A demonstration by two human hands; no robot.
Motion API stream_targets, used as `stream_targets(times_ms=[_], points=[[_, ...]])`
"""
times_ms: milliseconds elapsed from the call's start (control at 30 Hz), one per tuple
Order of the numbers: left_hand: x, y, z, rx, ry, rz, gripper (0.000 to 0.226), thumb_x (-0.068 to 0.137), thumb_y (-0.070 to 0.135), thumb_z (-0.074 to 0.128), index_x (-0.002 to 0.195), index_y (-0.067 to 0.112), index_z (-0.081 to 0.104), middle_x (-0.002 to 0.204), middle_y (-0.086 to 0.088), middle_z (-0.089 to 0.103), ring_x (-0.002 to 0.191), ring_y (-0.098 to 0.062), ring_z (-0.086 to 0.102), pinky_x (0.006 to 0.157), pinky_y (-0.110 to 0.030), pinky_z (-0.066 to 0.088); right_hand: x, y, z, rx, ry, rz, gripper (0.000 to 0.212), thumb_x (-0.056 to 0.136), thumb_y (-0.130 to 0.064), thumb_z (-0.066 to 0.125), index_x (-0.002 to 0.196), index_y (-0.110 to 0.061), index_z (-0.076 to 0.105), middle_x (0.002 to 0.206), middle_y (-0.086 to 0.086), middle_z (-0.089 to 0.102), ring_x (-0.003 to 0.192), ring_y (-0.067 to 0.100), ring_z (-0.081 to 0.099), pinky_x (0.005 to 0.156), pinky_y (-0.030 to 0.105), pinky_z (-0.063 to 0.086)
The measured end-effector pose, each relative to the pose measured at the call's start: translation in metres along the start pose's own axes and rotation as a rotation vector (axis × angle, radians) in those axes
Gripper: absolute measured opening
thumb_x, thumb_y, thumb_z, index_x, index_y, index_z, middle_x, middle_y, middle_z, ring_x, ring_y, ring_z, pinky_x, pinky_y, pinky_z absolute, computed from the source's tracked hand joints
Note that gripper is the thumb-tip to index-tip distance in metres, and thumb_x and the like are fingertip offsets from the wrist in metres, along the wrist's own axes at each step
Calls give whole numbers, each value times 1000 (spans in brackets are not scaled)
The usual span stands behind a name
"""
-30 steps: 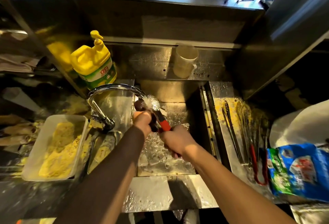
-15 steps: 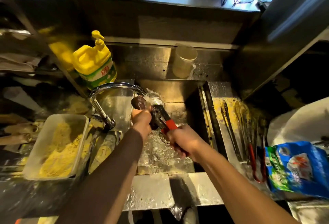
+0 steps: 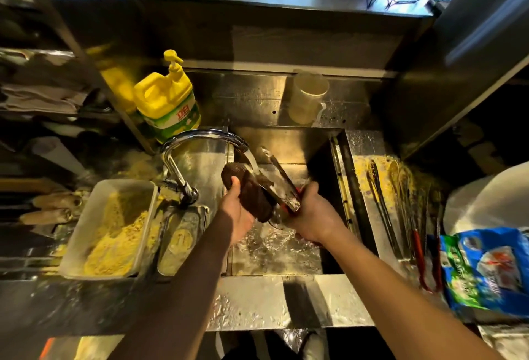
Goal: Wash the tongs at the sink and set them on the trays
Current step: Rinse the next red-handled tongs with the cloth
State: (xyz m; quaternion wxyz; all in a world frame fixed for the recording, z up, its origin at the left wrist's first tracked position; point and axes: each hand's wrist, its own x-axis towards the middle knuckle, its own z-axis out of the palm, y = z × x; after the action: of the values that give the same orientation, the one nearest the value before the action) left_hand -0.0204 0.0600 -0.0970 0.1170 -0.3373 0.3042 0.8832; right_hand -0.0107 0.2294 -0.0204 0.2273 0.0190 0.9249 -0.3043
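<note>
Both forearms reach forward, converging. The left hand (image 3: 239,210) curls its fingers around a dark scrubbing pad (image 3: 252,193); the right hand (image 3: 312,216) grips the tongs (image 3: 282,180) by their handle end.

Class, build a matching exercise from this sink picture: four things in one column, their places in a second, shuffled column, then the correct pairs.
Things
1. soap bottle
2. scrubbing pad
3. blue bag
4. tub of yellow crumbs

Places
A. on the counter at the far right
B. left of the tap
C. behind the tap, on the ledge
D. in the left hand, against the tongs

Pairs: 1-C, 2-D, 3-A, 4-B
</note>
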Motion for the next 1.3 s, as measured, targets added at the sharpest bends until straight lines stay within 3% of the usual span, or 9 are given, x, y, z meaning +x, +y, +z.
stream_targets(times_ms=[233,367,500,633,700,933,1033,1200,1300], points=[[2,14,3,70,-37,-13,67,99,62,31,126,11,63,124,-16,70,120,-31,62,99,-48,48,-5,-15,9,-122,37,-160,32,91,-28,63,122,-23,55,101,3,70,90,25,69,77,41,57],[8,22,22,255,156,42,31,101,32,52,109,7,66,96,-15,74,79,-27,74,64,-40,60,-12,-17,13,168,-103,-95,29,90,-14,63,114,-30,58,81,1,69,55,14,64,47,26,51],[16,18,45,334,306,18,25,97,7,51,118,-2,62,105,-25,72,90,-37,73,80,-55,60,-11,-15,15,470,-76,50,22,89,-13,63,110,-19,65,62,0,60,39,7,48,38,23,38],[18,8,48,333,334,37,17,95,-1,49,107,-1,61,83,-19,70,63,-29,68,48,-36,56,-10,-22,19,529,-95,106,9,88,-12,63,97,-15,64,63,2,63,35,6,46,36,22,36],[27,12,47,331,380,91,28,95,-4,47,121,-2,57,98,-22,67,70,-29,65,50,-34,52,-10,-22,21,507,-105,98,6,87,-8,63,89,-14,64,58,0,58,35,7,45,38,24,36],[36,11,54,337,407,108,29,94,-2,51,120,0,61,92,-15,68,71,-28,66,55,-35,54,-2,-24,14,388,-64,81,9,86,-7,61,92,-11,67,72,10,67,44,13,52,41,26,39],[38,10,55,387,395,122,22,93,-1,50,112,3,61,90,-15,68,63,-25,64,40,-26,49,1,-22,10,386,-36,87,10,85,-4,61,88,-12,66,68,9,67,42,11,51,40,25,39],[41,1,61,332,403,126,19,95,-4,44,99,5,60,81,-12,66,60,-23,63,40,-27,50,2,-20,13,366,-2,90,8,83,-7,62,88,-12,67,68,8,64,48,18,54,44,29,42],[46,1,61,319,405,111,25,95,-3,45,113,5,60,103,-18,67,81,-31,68,64,-41,60,2,-18,12,320,1,93,5,83,-10,63,84,-15,66,65,3,64,47,15,54,41,25,40]])
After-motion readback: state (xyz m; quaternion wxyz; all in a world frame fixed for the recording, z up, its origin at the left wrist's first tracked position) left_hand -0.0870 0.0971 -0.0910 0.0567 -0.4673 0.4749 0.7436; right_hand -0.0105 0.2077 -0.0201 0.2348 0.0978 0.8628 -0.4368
